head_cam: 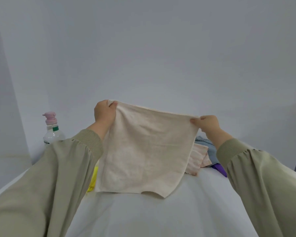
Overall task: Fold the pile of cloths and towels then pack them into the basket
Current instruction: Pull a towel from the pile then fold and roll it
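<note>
I pinch the cream towel [143, 151] by its top corners. It hangs spread open, its lower edge on the table [161, 216]. To my right lie a pink-striped cloth [197, 159], a blue cloth [210, 149] and a purple cloth [220, 168], and to my left a yellow cloth [93, 178].

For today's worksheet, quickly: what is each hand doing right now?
Left hand: pinches one top corner of the towel.
Right hand: pinches its other top corner.

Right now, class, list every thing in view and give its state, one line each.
Towel: unfolded, held up, lower edge on the table.
Left hand: pinches the towel's top left corner.
Right hand: pinches its top right corner.
Striped cloth: bunched on the table.
Blue cloth: bunched behind the striped cloth.
Purple cloth: mostly hidden by the sleeve.
Yellow cloth: mostly hidden behind the towel.
Bottle: upright, pump fitted.
</note>
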Demonstrator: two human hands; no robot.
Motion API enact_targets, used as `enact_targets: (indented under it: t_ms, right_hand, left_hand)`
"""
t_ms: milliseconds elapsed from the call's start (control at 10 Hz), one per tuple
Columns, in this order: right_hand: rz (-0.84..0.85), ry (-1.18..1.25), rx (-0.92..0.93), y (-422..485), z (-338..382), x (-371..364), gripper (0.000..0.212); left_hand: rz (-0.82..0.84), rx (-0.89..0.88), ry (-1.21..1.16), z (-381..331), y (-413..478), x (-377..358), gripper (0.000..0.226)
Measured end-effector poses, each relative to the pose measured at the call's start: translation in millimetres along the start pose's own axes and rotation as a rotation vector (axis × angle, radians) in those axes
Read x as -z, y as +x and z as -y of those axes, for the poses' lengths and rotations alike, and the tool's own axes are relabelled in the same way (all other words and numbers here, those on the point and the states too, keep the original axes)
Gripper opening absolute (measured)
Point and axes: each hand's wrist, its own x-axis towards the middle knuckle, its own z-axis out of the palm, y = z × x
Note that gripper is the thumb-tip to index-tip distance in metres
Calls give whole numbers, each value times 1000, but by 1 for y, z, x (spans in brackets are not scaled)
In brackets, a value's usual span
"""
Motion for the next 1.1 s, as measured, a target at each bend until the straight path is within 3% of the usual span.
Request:
enact_targets:
  t_ms: [100, 200, 400, 500, 700, 800, 900, 1000, 1100]
  right_hand:
    - [-99, 300, 16, 1, 7, -1, 36]
    - [-185, 277, 100, -3, 29, -1, 21]
    - [-345, 189, 201, -11, 50, 9, 43]
    - [-348, 212, 238, -15, 56, 17, 46]
    - [-314, 411, 129, -17, 62, 27, 46]
    - [-283, 371, -32, -11, 64, 32, 32]
    - [-251, 183, -34, 5, 52, 30, 26]
    - [-187, -61, -51, 14, 29, 18, 23]
    - [-128, -151, -37, 16, 1, 2, 30]
  left_hand:
    - [-6, 23, -62, 1, -1, 2, 27]
    - [23, -2, -108, -5, -3, 6, 22]
    - [115, 62, -181, -8, -2, 20, 20]
    - [210, 159, -339, -11, -7, 29, 21]
    - [591, 468, -575, -21, -13, 47, 26]
    - [709, 532, -496, -19, -9, 49, 29]
    - [617, 461, -326, -7, -3, 37, 26]
    - [560, 233, 26, 11, -4, 18, 11]
    - [480, 4, 497, 30, -12, 0, 32]
